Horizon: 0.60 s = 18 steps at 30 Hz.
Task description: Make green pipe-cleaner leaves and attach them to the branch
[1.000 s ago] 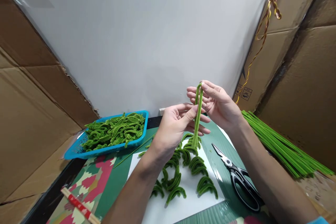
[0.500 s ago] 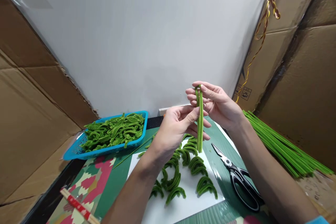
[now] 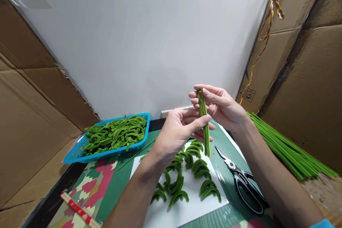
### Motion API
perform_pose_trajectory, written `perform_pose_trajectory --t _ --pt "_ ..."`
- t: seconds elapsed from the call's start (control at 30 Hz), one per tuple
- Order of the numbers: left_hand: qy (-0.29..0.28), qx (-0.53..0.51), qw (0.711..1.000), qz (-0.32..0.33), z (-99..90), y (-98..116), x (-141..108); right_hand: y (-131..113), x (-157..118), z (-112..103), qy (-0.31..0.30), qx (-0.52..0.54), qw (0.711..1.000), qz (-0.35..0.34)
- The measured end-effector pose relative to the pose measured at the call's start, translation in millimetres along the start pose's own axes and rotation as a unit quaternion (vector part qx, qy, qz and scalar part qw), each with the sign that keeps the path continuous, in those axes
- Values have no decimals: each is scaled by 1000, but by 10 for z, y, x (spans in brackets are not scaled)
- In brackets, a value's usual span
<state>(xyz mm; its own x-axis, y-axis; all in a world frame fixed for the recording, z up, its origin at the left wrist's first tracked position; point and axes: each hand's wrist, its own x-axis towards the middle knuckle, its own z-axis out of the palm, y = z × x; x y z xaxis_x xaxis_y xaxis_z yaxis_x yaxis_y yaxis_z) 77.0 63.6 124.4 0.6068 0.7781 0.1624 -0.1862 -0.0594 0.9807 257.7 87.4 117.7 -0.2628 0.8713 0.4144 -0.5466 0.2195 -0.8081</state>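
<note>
A folded green fuzzy stem [image 3: 207, 142] hangs nearly upright between my hands, its looped end at the top. My left hand [image 3: 184, 128] pinches it around the middle, thumb in front and fingers behind. At the loop, my right hand [image 3: 220, 105] grips it between thumb and fingertips. Below them, several curved green fuzzy pieces [image 3: 201, 168] lie in small clusters on a white sheet [image 3: 184, 215]; my left forearm covers part of it.
A blue basket [image 3: 144, 142] heaped with curled green pieces stands at the left. Black-handled scissors [image 3: 240, 178] lie right of the sheet, near long green stems [image 3: 288, 149]. A red-wrapped stick bundle [image 3: 80, 211] is at lower left. Cardboard walls [image 3: 307, 78] flank the table.
My left thumb has shifted right and slightly down across the stem. The stem's lower end has swung a little right, and its top loop shows wider.
</note>
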Motion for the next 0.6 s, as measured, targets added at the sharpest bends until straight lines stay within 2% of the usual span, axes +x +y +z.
perform_pose_trajectory --t 0.3,0.6 --pt "31 25 999 -1 -38 6 5 51 16 17 46 2 999 -9" --pt "6 41 999 -15 -37 16 -19 44 24 9 45 14 999 -4"
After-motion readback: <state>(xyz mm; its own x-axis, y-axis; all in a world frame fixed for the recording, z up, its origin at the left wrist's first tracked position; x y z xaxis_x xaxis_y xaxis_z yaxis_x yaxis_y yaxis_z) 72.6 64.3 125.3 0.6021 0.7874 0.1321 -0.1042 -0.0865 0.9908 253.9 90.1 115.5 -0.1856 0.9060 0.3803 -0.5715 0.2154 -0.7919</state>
